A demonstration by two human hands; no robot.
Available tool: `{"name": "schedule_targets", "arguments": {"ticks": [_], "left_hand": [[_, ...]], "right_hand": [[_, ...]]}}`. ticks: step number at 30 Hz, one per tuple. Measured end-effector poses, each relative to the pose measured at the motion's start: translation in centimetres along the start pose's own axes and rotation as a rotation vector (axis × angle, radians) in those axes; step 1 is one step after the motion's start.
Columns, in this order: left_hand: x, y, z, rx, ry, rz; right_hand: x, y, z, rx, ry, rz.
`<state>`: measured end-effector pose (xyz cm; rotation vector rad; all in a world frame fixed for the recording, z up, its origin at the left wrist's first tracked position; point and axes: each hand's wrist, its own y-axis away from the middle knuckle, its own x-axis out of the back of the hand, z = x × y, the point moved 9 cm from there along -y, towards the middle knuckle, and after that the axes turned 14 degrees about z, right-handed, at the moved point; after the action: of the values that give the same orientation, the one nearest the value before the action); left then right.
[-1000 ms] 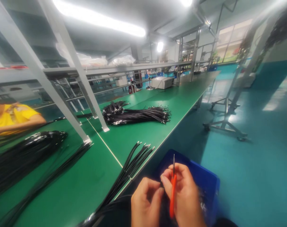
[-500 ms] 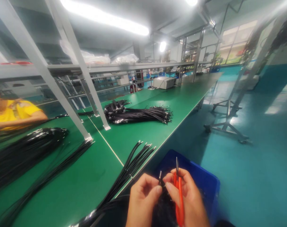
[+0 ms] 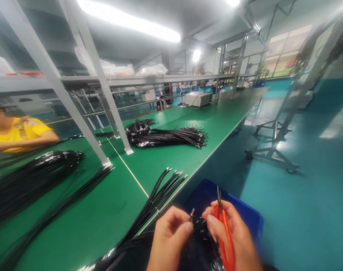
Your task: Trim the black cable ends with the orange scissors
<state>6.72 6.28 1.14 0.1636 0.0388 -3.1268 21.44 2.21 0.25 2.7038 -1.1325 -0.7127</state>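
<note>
Between the thumb and forefinger of my left hand (image 3: 171,235) is pinched the end of a black cable (image 3: 191,216), its pale tip pointing up. My right hand (image 3: 235,233) holds red-handled scissors (image 3: 224,241) against the palm, dark blades upward; its thumb and forefinger are close together, apart from the cable end. Below both hands hangs a dark heap of cables (image 3: 201,248), partly hidden by them. A blue bin (image 3: 245,210) stands under the hands, beside the table. Left of my left hand, a bundle of black cables (image 3: 157,195) lies along the table edge.
The green table (image 3: 126,199) carries more black cable bundles (image 3: 171,137) and a white box (image 3: 198,98). Shelf posts (image 3: 83,124) rise from it. At the far left sits a person in a yellow shirt (image 3: 27,130). A wheeled metal stand (image 3: 273,150) is on the floor at right.
My right hand, with the scissors, has moved right and away from my left hand, widening the gap. The cable end in my left hand now leans slightly right.
</note>
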Motion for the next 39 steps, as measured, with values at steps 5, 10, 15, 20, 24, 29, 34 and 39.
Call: {"name": "schedule_targets", "arguments": {"ticks": [5,10,15,20,24,29,34,39], "left_hand": [[-1.0,2.3,4.5,-0.643,-0.32,0.116],[-2.3,2.9,5.1,-0.74,-0.427,0.126],[-6.0,1.9,-0.2,-0.505,-0.933,-0.308],[-1.8,0.0,-4.2,-0.242,-1.396,-0.188],[0.0,0.9,-5.3,-0.173,-1.414,-0.261],[4.3,-0.8,-1.6,-0.193,-1.428,0.038],[10.6,-3.2,0.4,-0.058,-1.469,0.276],[12.3,-3.8,-0.4,0.027,-1.388,0.285]], "right_hand": [[1.1,-0.5,-0.1,-0.035,-0.034,0.029],[1.8,-1.3,-1.0,0.01,-0.032,0.025],[2.6,-2.3,-2.2,0.035,-0.03,0.032],[3.3,-3.3,-3.3,0.007,0.021,0.125],[3.3,-3.5,-3.5,-0.013,0.051,0.144],[3.6,-3.5,-2.9,-0.034,0.093,0.148],[3.6,-3.7,-2.2,-0.015,0.147,0.106],[2.8,-3.8,-0.9,0.023,0.237,-0.014]]}}
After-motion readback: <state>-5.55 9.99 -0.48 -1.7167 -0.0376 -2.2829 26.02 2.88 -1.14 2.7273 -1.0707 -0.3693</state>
